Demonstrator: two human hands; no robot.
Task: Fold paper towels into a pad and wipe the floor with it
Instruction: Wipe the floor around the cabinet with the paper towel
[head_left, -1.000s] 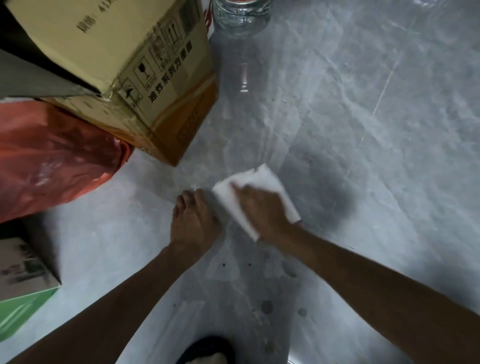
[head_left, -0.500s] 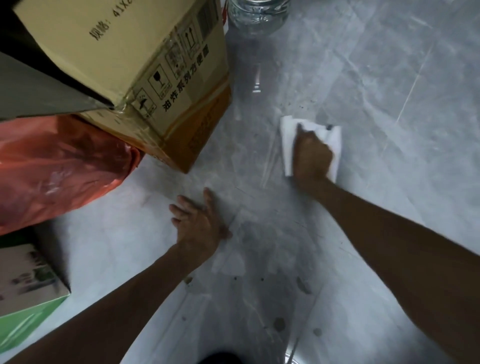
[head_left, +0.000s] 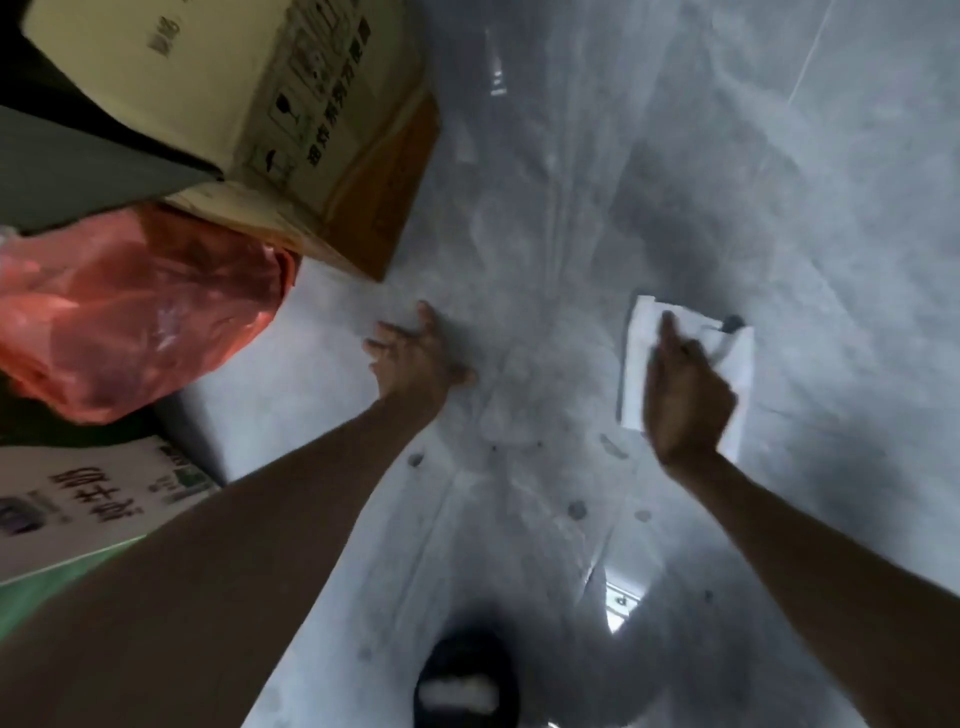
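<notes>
The paper pad (head_left: 735, 364) lies on the floor (head_left: 779, 208) right of the cardboard box (head_left: 311, 130), farther from it than half a second ago. The right hand (head_left: 685, 400) presses it with flat fingers; the left hand (head_left: 415, 358) rests spread on the floor below the box.

floor (head_left: 779, 208): grey marbled tile, glossy, spotted | left: cardboard box (head_left: 208, 78), orange plastic bag (head_left: 130, 312), white-green carton (head_left: 78, 504)
</notes>
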